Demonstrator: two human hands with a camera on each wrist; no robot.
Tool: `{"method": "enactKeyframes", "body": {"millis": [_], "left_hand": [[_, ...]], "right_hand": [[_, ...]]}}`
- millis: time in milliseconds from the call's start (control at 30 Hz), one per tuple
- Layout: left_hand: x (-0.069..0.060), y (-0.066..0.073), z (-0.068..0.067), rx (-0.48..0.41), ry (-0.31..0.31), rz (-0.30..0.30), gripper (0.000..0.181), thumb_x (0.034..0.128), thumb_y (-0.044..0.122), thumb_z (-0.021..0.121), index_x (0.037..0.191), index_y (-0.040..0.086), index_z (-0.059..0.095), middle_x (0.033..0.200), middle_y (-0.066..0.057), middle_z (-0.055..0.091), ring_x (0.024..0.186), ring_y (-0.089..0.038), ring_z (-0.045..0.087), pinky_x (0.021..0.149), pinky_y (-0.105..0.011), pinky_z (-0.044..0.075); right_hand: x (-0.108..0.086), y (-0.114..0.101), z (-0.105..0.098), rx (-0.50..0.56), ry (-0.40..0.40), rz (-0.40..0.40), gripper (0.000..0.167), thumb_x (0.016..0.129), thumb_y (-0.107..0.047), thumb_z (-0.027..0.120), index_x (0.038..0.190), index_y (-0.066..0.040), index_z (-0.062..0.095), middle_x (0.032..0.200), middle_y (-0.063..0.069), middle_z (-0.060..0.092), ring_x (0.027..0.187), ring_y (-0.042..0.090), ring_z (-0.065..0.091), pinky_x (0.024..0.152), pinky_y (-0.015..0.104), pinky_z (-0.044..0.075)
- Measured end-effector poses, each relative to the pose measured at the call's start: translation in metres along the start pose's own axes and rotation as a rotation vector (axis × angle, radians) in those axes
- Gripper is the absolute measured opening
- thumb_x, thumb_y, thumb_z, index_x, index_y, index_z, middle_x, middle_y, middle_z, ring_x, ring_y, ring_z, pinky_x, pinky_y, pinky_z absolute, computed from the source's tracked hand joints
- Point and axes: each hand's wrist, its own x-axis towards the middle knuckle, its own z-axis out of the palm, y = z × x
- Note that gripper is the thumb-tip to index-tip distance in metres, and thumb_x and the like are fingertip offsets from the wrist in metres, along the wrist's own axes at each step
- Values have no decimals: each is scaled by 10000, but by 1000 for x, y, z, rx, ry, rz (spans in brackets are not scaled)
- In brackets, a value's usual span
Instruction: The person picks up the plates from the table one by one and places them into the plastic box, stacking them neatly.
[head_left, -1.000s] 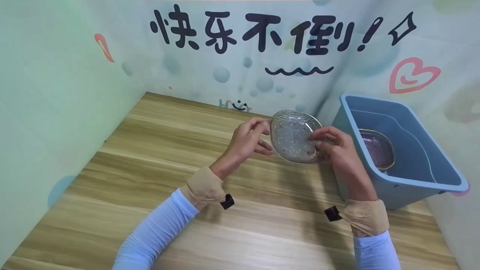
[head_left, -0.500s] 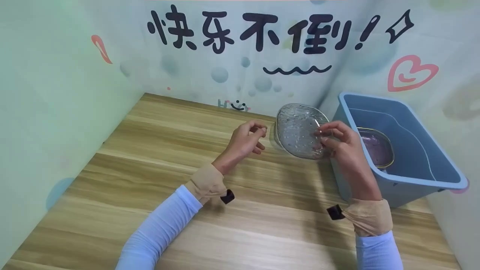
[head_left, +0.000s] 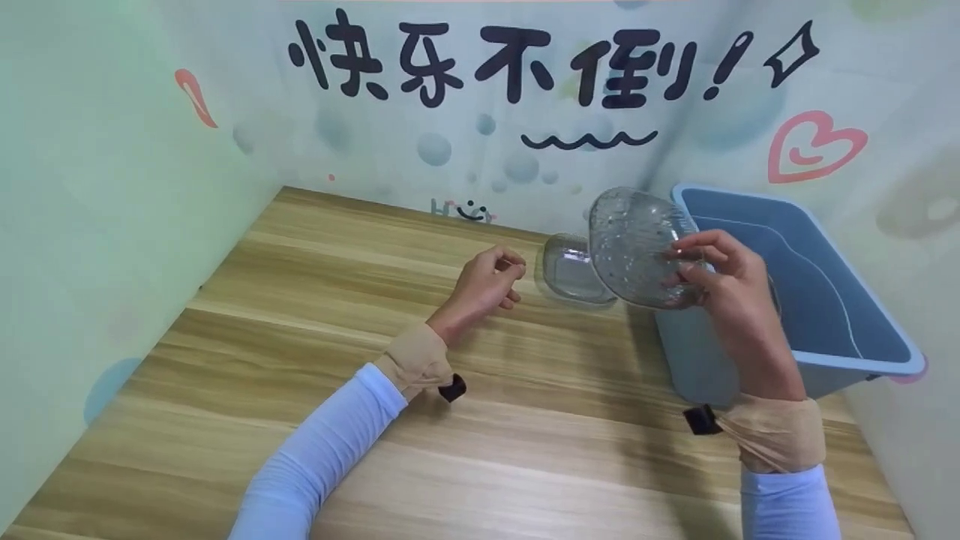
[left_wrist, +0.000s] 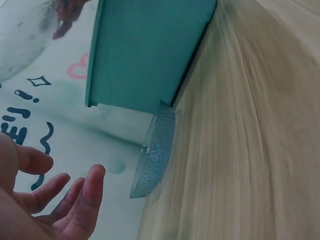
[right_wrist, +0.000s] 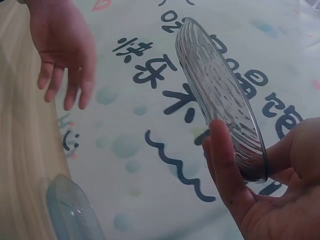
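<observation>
My right hand (head_left: 735,289) pinches the right edge of a clear textured glass dish (head_left: 637,244), raised above the table and tilted. In the right wrist view the dish (right_wrist: 220,95) stands nearly on edge between thumb and fingers (right_wrist: 225,155). A second clear glass dish (head_left: 574,281) rests on the table near the back wall, partly behind the raised one. My left hand (head_left: 489,279) hovers left of it, holding nothing. The left wrist view shows that hand (left_wrist: 60,205) with loosely curled fingers, apart from the resting dish (left_wrist: 157,155).
A blue plastic bin (head_left: 810,262) stands at the right; my right hand and forearm hide part of it. The wooden table (head_left: 360,315) meets a printed backdrop (head_left: 375,150) behind and a pale green wall (head_left: 112,225) on the left.
My right hand has carried the glass dish right and up toward the bin. The left hand has let go of its edge, and the second dish behind has come into view.
</observation>
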Motion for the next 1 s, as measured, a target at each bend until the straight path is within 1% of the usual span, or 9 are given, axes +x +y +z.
{"method": "enactKeyframes", "body": {"millis": [133,233,300,400,567,700,800,900,1000], "left_hand": [[14,-3,5,17,26,-52,298,1039,240,537,1265,56,596,1193,-160,665,783,-269,738,729,-387,656],[27,-5,10,6,39,-110,315,1027,229,546,1286,49,555,1208,-225,664,686,-217,724,764,-441,660],[36,-8,13,29,44,-142,336,1028,234,540,1308,48,529,1204,-236,660,642,-196,717,752,-430,661],[49,-14,18,92,64,-175,374,1032,262,547,1332,40,520,1171,-195,676,607,-178,715,705,-391,661],[66,-25,23,181,77,-207,404,1028,294,580,1315,13,538,1032,-130,696,550,-179,709,594,-332,642],[75,-32,27,254,68,-222,309,1015,303,613,1142,22,601,802,-60,676,521,-164,704,510,-262,593],[78,-37,32,307,85,-244,241,1005,302,630,979,63,627,659,-29,674,527,-162,720,496,-218,542],[80,-39,36,331,119,-259,184,994,252,621,915,86,638,617,-36,698,555,-175,741,583,-218,539],[80,-39,40,350,148,-254,106,963,163,595,919,84,651,641,-40,719,586,-181,755,773,-264,577]], "right_hand": [[-1,-9,-16,-31,20,-19,221,1026,-24,557,1240,-10,610,1160,100,678,829,200,713,669,287,642],[3,-14,-30,-55,41,-2,229,1029,-37,559,1252,-13,605,1153,93,689,834,195,720,689,283,645],[7,-16,-42,-46,44,22,231,1030,-28,549,1252,-20,610,1133,72,701,831,186,725,699,275,643],[12,-19,-60,-6,31,60,240,1025,18,515,1226,-32,637,1079,31,730,790,170,722,682,259,634],[21,-27,-87,4,5,87,286,1019,59,477,1198,-49,673,1048,17,689,747,170,688,666,263,623],[35,-32,-103,-162,7,121,311,1030,33,462,1246,-79,656,1092,18,616,767,156,672,673,249,623],[49,-30,-110,-325,5,170,316,1041,-4,459,1280,-113,633,1106,-45,617,791,122,686,698,235,624],[62,-24,-115,-436,-6,216,310,1046,-26,450,1303,-116,599,1073,-134,632,805,89,703,729,228,629],[72,-17,-122,-516,4,246,302,1043,-40,447,1322,-86,552,1021,-177,625,789,66,702,728,220,630]]}}
